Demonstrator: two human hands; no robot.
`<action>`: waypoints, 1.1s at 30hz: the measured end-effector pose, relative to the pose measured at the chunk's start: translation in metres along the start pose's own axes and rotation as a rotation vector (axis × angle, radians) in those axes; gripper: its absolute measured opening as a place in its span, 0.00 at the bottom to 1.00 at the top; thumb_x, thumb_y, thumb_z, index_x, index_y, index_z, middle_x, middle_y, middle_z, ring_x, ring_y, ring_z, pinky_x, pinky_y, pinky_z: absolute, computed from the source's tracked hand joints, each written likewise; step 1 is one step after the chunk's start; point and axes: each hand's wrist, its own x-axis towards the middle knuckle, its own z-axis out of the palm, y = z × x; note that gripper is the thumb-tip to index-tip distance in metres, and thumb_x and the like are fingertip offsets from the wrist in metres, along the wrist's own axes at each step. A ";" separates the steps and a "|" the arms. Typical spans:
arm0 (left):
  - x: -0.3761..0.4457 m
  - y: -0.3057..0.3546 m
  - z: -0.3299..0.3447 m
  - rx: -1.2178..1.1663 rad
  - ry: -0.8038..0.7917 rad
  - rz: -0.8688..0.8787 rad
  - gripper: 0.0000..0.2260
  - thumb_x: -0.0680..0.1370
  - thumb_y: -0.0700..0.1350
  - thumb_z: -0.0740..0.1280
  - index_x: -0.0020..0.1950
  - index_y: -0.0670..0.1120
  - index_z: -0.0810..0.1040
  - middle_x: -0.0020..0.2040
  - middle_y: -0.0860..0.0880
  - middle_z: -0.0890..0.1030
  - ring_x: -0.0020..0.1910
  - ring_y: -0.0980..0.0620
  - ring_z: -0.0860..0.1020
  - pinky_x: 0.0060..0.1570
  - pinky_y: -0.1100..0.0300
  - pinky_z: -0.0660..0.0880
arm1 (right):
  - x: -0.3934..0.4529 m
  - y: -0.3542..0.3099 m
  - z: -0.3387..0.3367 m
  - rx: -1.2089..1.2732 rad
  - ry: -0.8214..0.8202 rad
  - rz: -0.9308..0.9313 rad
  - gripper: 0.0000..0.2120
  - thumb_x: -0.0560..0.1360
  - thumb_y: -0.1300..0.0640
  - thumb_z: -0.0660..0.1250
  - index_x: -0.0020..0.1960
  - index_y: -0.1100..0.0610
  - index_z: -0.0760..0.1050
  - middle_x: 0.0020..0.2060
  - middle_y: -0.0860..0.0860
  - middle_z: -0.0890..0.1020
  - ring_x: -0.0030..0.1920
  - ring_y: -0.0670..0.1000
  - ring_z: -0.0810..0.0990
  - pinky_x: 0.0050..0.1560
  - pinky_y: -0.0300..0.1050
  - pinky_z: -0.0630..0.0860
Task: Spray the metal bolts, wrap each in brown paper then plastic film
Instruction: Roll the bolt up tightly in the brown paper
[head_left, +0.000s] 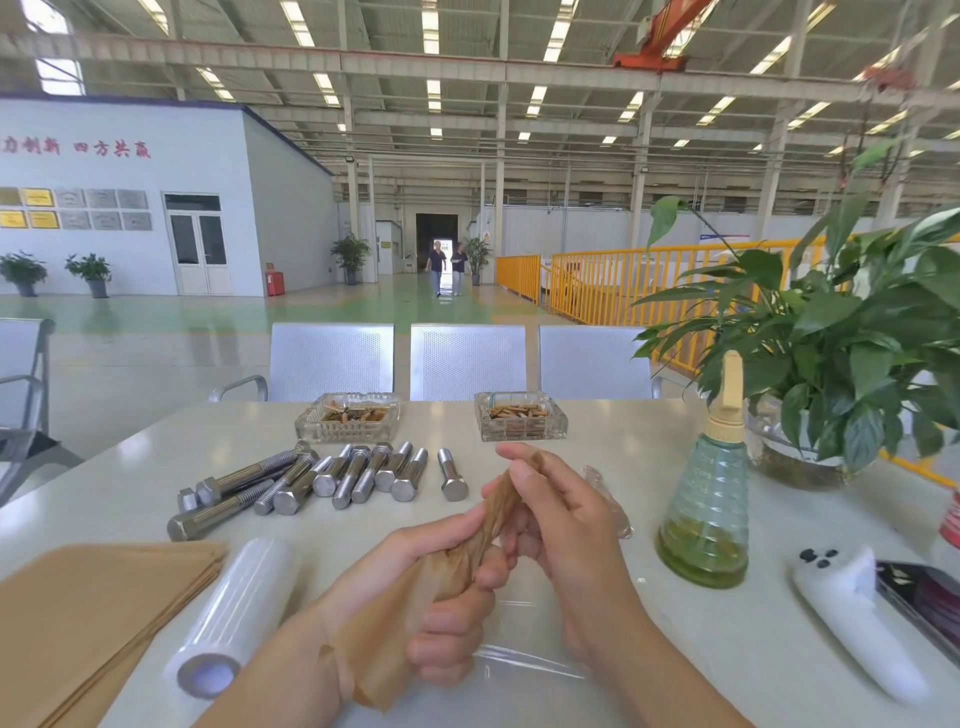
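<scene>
Both grips, left hand (447, 587) and right hand (561, 519), clamp my paper-wrapped bolt (488, 525), frame centre | risk: loose twist unrolls before film (519, 660) below.

Both hands up over the table (597, 415), working one brown-paper wrap (470, 551). Left hand (441, 587) grips the lower, bunched end, fingers curled round it; right hand (550, 514) pinches the upper end, twisted tight. Bolt inside not visible.

Clear film sheet (524, 660) lies flat on the table under the hands. Film roll (234, 613) just left of the left wrist, beside the stack of brown paper sheets (93, 618).

Bare bolts (332, 480) in a loose row further back, heads mostly toward camera. One already film-wrapped piece (608, 499) behind the right hand. Spray bottle (709, 493) to the right, greenish liquid at the bottom. Two glass ashtrays (348, 418) at the far edge, potted plant (841, 332) far right.
</scene>
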 end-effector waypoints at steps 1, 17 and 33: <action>0.002 -0.001 -0.005 0.011 -0.037 0.003 0.19 0.83 0.59 0.56 0.43 0.45 0.69 0.23 0.50 0.63 0.18 0.53 0.60 0.23 0.64 0.59 | -0.001 -0.003 0.000 0.054 -0.040 0.055 0.13 0.81 0.42 0.66 0.57 0.47 0.84 0.48 0.57 0.86 0.30 0.51 0.75 0.29 0.44 0.75; -0.004 0.005 -0.017 0.083 -0.224 -0.052 0.19 0.84 0.58 0.56 0.44 0.45 0.71 0.23 0.52 0.68 0.19 0.56 0.68 0.24 0.64 0.64 | 0.002 -0.018 -0.019 0.400 -0.305 0.317 0.15 0.81 0.50 0.66 0.58 0.58 0.85 0.61 0.66 0.82 0.33 0.47 0.80 0.36 0.40 0.81; 0.000 0.011 -0.035 0.230 0.352 0.291 0.18 0.76 0.53 0.72 0.60 0.43 0.85 0.54 0.38 0.85 0.47 0.43 0.86 0.44 0.53 0.83 | 0.004 -0.009 -0.010 0.291 0.130 0.350 0.10 0.84 0.60 0.63 0.54 0.66 0.79 0.41 0.64 0.86 0.36 0.55 0.87 0.34 0.43 0.83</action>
